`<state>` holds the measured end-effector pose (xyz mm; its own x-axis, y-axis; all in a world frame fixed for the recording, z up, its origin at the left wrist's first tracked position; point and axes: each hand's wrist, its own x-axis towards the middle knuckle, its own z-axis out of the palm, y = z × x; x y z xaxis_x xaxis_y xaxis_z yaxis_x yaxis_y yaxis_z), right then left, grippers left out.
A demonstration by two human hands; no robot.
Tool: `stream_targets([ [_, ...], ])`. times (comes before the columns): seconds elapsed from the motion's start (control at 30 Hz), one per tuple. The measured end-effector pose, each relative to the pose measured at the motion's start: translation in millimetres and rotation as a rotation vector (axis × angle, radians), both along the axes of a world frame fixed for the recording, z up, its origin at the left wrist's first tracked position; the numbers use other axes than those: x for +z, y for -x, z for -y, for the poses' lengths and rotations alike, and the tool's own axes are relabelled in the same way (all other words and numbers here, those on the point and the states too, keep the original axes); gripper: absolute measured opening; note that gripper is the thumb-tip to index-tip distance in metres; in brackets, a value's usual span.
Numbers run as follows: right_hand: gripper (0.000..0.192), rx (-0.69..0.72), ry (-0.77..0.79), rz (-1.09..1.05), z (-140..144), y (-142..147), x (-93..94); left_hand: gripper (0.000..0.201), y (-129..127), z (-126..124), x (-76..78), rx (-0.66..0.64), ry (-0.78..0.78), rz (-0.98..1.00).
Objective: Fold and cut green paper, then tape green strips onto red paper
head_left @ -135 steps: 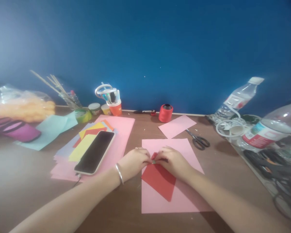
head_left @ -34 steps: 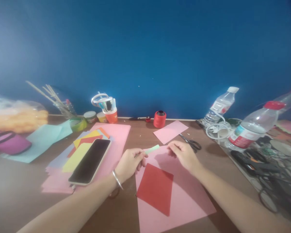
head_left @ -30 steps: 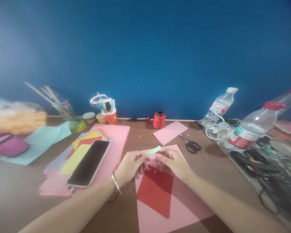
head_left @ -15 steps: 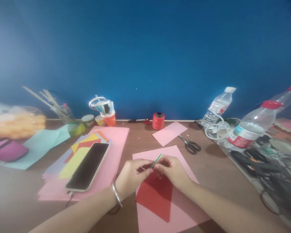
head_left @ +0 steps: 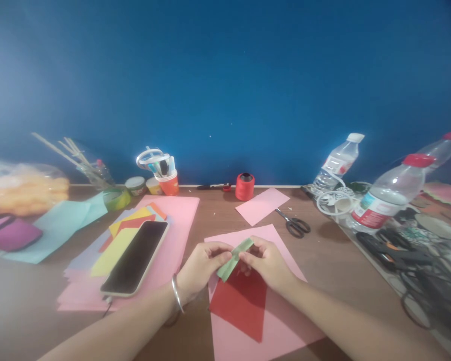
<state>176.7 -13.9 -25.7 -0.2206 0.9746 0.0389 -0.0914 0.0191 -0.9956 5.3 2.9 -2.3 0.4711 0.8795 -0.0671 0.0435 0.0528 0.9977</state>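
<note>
1. The left hand (head_left: 205,263) and the right hand (head_left: 265,260) meet over the near middle of the table (head_left: 33,301), and both pinch a small green paper strip (head_left: 234,258) between thumb and fingertips.
2. The strip is held in the air just above a red sheet (head_left: 242,308), which lies on a large pink sheet (head_left: 281,321) by the table's near edge.
3. The strip's long axis runs on a slant, its lower end near the left hand and its upper end toward the right hand and the back wall. Each hand closes on its own part of the strip, so neither is clearly nearer.
4. A bangle (head_left: 177,301) circles the left wrist.
5. To the left of the hands a phone (head_left: 135,256) lies face up, screen dark, on a stack of coloured paper (head_left: 116,240).
6. Scissors (head_left: 295,225) lie to the right of the hands, beside a smaller pink sheet (head_left: 262,204); a red spool of thread (head_left: 244,186) stands at the back edge.
7. Along the right edge stand two plastic bottles, one with a white cap (head_left: 336,163) and one with a red cap (head_left: 389,198). Both carry labels, but the printing is too blurred to read, and no other writing is legible.
</note>
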Motion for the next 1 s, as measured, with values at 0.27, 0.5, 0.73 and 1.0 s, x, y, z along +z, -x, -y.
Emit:
stream_targets([
  [0.27,0.02,0.037,0.082,-0.051,1,-1,3.2,0.018,-3,4,0.6,-0.019,0.159,0.049],
  [0.5,0.011,0.026,0.246,-0.171,-2,-5,6.5,0.007,-3,1,1.6,0.042,-0.059,-0.171],
  [0.73,0.016,-0.048,0.279,-0.239,-6,-8,-1.2,0.009,0,0,0.3,0.032,-0.156,-0.198],
  [1.0,0.019,0.032,0.253,-0.143,-5,-11,5.2,0.012,1,-1,-0.4,0.161,-0.063,-0.115],
])
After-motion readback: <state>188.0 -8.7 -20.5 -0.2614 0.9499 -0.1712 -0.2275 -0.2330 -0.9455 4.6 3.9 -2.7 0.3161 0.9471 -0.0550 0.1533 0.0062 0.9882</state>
